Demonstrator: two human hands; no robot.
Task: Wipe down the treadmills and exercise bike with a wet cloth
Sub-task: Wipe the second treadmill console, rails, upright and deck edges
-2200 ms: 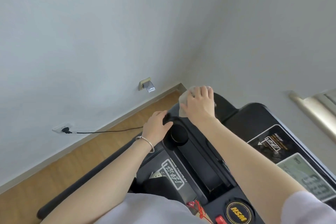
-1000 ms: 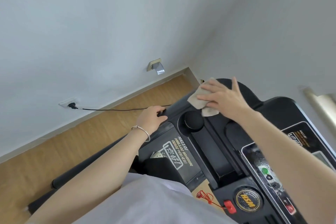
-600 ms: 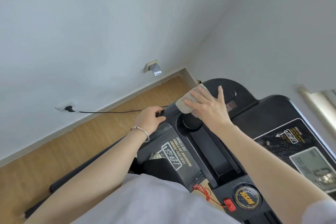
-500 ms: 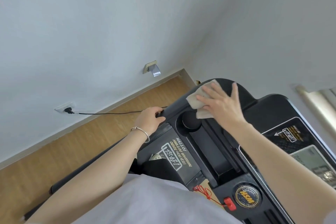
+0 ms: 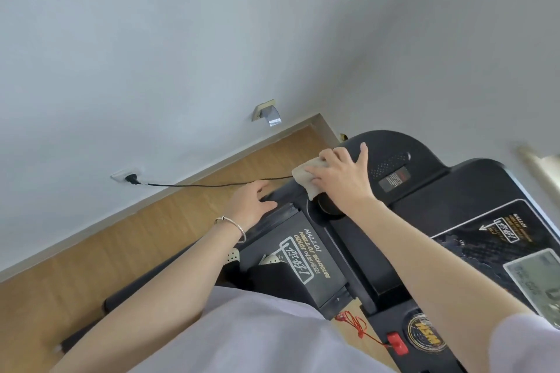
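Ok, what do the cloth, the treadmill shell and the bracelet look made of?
Cloth: soft beige fabric, matte, probably terry or microfibre; it bunches and folds under the right hand. Treadmill shell: black moulded plastic by the look, smooth with a slight sheen, rounded edges and a perforated patch. Bracelet: thin metal, silver-toned, catching the light on the left wrist.

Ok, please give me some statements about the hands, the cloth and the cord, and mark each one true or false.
1. The right hand presses the cloth onto the treadmill console. True.
2. The left hand holds a second cloth. False: it holds nothing and rests on the console's left edge.
3. The power cord is plugged into the wall socket. True.
4. The bracelet is on the right wrist. False: it is on the left wrist.
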